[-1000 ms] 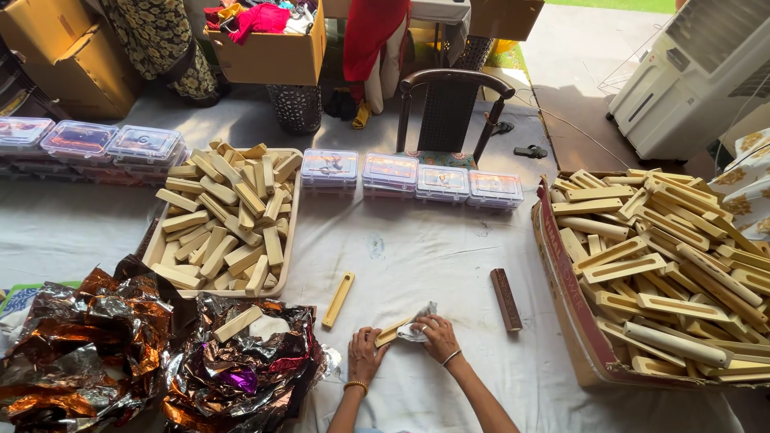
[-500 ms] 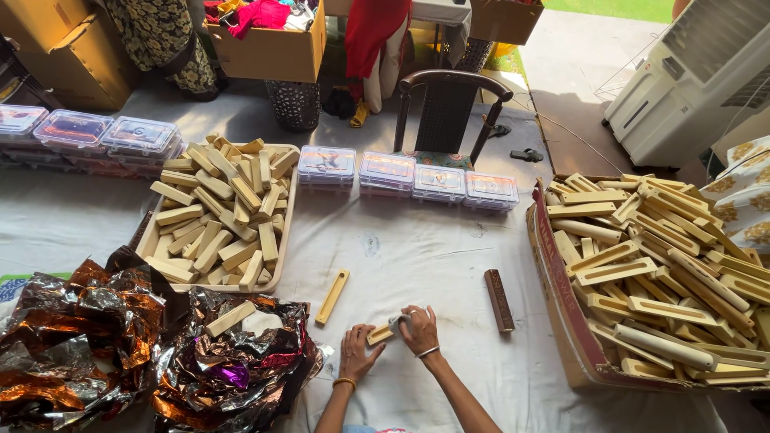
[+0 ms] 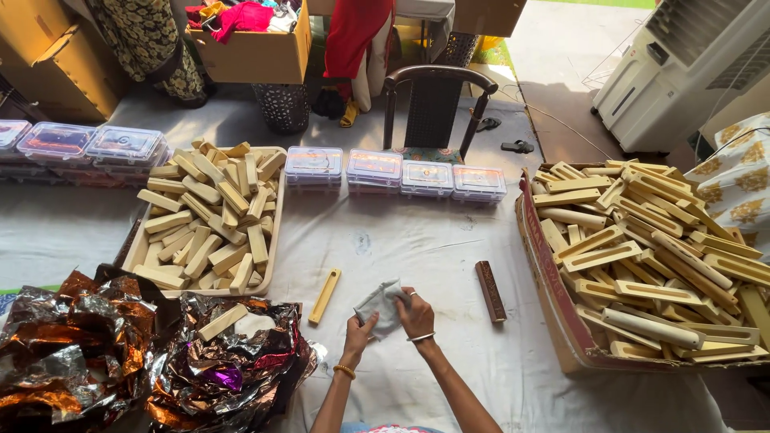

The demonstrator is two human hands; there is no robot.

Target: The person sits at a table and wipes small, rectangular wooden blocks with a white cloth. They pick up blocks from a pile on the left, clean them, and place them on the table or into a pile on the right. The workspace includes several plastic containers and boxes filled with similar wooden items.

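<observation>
My left hand [image 3: 360, 333] and my right hand [image 3: 417, 313] are close together low in the middle, both gripping a crumpled whitish cloth [image 3: 380, 307] over the white table cover. Whatever the cloth wraps is hidden. A pale wooden slotted stick [image 3: 325, 296] lies just left of my hands. A dark brown carved stick [image 3: 490, 291] lies just right of them.
A tray [image 3: 273, 240] heaped with wooden blocks sits at the left. A cardboard box [image 3: 549, 303] of long wooden pieces fills the right. Shiny crumpled foil [image 3: 224, 369] lies at the lower left. Clear lidded boxes [image 3: 399, 172] line the far edge before a dark chair [image 3: 437, 96].
The pale wooden piece seen between my hands earlier is now covered by the whitish cloth. Both hands have closed in around it. The view has shifted slightly.
</observation>
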